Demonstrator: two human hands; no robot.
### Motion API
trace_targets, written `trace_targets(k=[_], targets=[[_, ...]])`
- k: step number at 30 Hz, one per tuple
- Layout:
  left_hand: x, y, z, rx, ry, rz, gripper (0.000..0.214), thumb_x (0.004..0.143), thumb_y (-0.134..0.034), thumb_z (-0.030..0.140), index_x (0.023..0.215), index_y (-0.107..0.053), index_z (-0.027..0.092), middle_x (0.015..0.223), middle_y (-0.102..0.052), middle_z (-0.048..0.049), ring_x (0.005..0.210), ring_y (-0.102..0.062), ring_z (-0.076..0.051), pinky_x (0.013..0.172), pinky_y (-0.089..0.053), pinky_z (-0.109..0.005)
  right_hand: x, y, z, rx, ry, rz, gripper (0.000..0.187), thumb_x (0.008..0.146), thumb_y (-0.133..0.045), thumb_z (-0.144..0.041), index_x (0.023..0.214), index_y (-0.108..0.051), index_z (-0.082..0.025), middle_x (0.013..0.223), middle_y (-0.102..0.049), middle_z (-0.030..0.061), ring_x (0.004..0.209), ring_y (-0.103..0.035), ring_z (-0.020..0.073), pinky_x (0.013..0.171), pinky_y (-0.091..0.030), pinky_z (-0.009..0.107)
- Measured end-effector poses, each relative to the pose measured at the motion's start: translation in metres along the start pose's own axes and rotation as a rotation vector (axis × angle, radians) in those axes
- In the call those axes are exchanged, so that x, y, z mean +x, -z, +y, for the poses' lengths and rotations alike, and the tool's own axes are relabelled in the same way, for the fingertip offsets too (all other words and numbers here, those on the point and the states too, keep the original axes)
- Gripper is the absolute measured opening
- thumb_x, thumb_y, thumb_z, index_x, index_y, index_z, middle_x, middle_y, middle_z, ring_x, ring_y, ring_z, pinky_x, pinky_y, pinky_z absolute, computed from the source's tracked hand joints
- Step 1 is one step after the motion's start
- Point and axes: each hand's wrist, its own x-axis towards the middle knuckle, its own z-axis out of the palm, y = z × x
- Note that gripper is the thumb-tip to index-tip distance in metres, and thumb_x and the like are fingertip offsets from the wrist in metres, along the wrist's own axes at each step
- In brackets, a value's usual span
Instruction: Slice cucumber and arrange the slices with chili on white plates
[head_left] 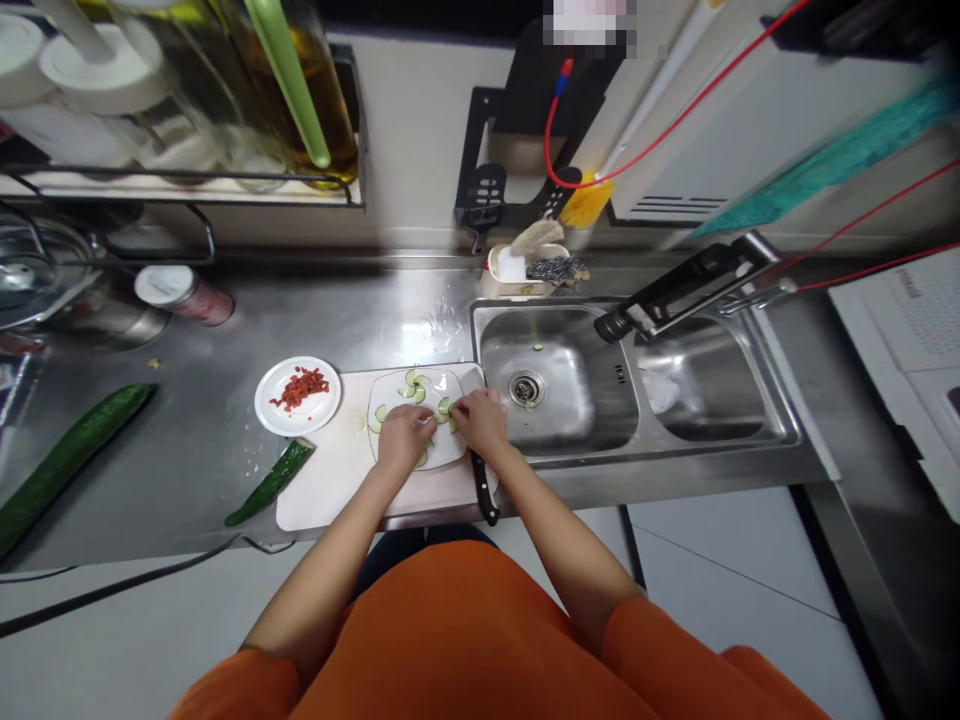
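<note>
Nearest, a black-handled knife (484, 492) lies at the right side of the white cutting board (322, 490), with a cut length of cucumber (270, 485) at its left edge. Just beyond, the left hand (405, 438) and right hand (482, 420) are close together over the square plate on the board (390, 384), fingertips drawn in, though I cannot tell whether either pinches a slice. Cucumber slices (415, 382) already form small fans there, so the arranging looks well along but unfinished, and the red bits (304, 384) heaped on the white dish (264, 402) appear largely unused.
</note>
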Motion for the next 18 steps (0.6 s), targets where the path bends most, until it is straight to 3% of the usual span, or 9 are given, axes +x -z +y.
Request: trace_targets(k=[12, 18], targets=[[0.012, -0.017, 0.013, 0.029, -0.086, -0.090, 0.015, 0.080, -0.056, 0.024, 0.080, -0.070, 0.019, 0.075, -0.064, -0.0046, 0.080, -0.057, -0.018, 0.076, -0.042, -0.028, 0.001, -0.005, 0.000, 0.001, 0.011, 0.001, 0.026, 0.089, -0.046, -0.034, 0.088, -0.071, -0.025, 0.095, -0.064, 0.0063, 0.103, -0.042, 0.0234, 0.074, -0.032, 0.030], [0.013, -0.016, 0.013, 0.026, -0.084, -0.101, 0.014, 0.079, -0.057, 0.023, 0.078, -0.070, 0.018, 0.074, -0.063, -0.0042, 0.078, -0.056, -0.017, 0.075, -0.041, -0.028, 0.000, -0.004, -0.001, -0.010, -0.007, -0.026, 0.026, 0.090, -0.046, -0.035, 0.089, -0.070, -0.025, 0.097, -0.063, 0.0062, 0.103, -0.040, 0.0230, 0.075, -0.031, 0.031]])
